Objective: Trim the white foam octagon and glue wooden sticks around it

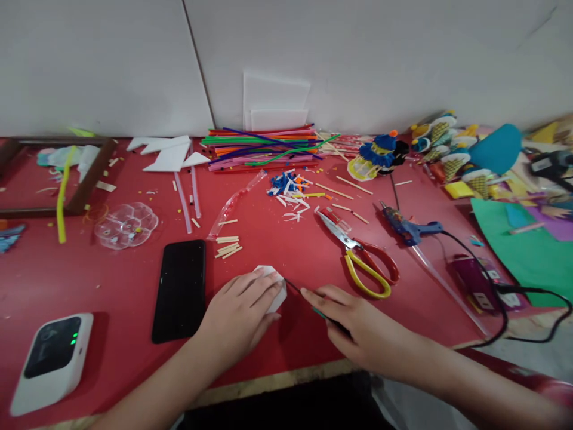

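As our flattened left hand (242, 307) holds the white polygon (280, 297), our right hand (358, 325) grips a thin tool (292, 286) aimed leftward at it.

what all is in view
flat piece: 1, white, under left hand
thin tool: 1, dark, in right hand
phone: 1, black, left
screened device: 1, white, left
scissors: 1, red-yellow handles, right
glue gun: 1, blue, right
sheet: 1, green, right
sticks: several, pale, centre
rods: many, multicoloured, back
scraps: many, mixed, centre
cutouts: several, white, back left
petalled tray: 1, clear, left
frame: 1, brown, left
crafts: several, multicoloured, back right
table: 1, red, beneath
left hand: 1, bare, front
right hand: 1, bare, front
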### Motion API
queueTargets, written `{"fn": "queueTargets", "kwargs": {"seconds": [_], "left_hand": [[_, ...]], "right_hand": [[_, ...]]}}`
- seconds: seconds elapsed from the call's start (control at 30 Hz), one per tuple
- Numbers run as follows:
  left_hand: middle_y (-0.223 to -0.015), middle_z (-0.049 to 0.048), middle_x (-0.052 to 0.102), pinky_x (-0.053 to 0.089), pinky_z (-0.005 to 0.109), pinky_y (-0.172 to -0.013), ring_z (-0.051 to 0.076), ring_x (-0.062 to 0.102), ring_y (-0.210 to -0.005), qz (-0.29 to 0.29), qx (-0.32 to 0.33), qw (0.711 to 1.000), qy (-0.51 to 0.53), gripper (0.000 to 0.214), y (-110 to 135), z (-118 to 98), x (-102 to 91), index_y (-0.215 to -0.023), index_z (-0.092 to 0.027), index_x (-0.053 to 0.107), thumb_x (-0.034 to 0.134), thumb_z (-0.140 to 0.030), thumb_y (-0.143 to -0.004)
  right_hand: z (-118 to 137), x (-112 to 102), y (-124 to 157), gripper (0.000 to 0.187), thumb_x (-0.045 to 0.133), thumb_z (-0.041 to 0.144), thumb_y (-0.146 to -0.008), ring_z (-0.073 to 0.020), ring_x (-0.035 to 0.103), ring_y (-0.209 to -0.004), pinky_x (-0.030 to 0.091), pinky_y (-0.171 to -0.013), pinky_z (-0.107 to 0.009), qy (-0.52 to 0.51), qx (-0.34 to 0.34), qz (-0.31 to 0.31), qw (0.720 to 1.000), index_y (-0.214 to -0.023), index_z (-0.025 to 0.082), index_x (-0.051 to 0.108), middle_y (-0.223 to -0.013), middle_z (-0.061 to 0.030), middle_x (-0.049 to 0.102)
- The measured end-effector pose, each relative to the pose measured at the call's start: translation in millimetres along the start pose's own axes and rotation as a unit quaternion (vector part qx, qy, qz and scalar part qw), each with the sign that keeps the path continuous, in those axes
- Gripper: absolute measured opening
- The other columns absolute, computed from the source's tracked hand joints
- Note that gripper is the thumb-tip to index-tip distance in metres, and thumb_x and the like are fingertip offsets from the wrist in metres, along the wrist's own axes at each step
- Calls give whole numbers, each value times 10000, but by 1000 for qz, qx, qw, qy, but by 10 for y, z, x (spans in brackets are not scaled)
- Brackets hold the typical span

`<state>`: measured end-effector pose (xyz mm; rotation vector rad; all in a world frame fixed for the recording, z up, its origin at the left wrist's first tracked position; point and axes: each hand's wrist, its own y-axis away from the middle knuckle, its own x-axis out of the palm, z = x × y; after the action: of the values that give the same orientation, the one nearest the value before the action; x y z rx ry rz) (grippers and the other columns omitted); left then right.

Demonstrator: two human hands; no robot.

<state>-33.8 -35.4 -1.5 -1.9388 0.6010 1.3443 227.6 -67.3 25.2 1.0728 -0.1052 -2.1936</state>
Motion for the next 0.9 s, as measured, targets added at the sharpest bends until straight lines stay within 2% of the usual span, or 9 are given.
{"fn": "queueTargets", "kwargs": {"seconds": [0.13,0.3,0.43,0.53,0.67,0.77,0.9], "left_hand": [[-1302,87,711,537,425,-1034,262,617,-1254,4,-3,1000,6,381,18,7,5,-1339,-157,617,523,-284,-992],[-1291,103,712,549,443,-1018,279,611,-1261,1,2,1000,8,399,10,18,13,-1352,-179,613,510,-266,-976],[-1271,105,721,570,462,-981,297,632,-1219,-7,13,1000,6,389,-3,27,0,-1303,-163,636,513,-216,-938],[-1287,105,706,545,466,-1031,294,613,-1243,-3,-6,1000,20,428,7,23,-28,-1299,-181,629,526,-187,-884],[-1396,170,619,485,517,-1109,342,531,-1335,0,-24,999,21,493,37,11,-64,-1350,-112,555,538,-198,-865],[-1444,218,558,484,549,-1096,380,461,-1394,-22,-34,999,8,547,59,19,-42,-1401,-83,471,563,-355,-936],[-1441,279,534,479,578,-1087,409,440,-1412,-48,-56,997,-13,897,86,41,62,-1483,-53,351,572,-688,-888]], "right_hand": [[13,21,59,682,423,101,-889,-268,594,-1288,476,-1120,-479,7,15,9,1000,-1568,150,385,-1456,-179,534],[0,26,117,685,446,84,-873,-246,647,-1208,529,-1062,-443,-3,18,-11,1000,-1550,188,425,-1399,-164,586],[-54,42,117,668,461,69,-858,-222,635,-1221,519,-1076,-424,-31,-8,-72,997,-1510,212,479,-1348,-138,621],[-86,46,88,645,460,78,-873,-209,651,-1169,539,-1044,-419,-36,-16,-122,992,-1501,220,479,-1286,-131,642],[-113,25,17,593,459,96,-882,-214,670,-1121,562,-1011,-424,-23,-22,-173,984,-1465,182,516,-1227,-140,662],[-117,10,-49,581,474,110,-871,-235,686,-1120,580,-984,-427,-22,-28,-185,982,-1447,147,539,-1221,-159,687],[-71,-34,-143,582,473,126,-880,-243,658,-1235,531,-1064,-444,-67,-44,-152,985,-1456,173,540,-1344,-147,678]]}}
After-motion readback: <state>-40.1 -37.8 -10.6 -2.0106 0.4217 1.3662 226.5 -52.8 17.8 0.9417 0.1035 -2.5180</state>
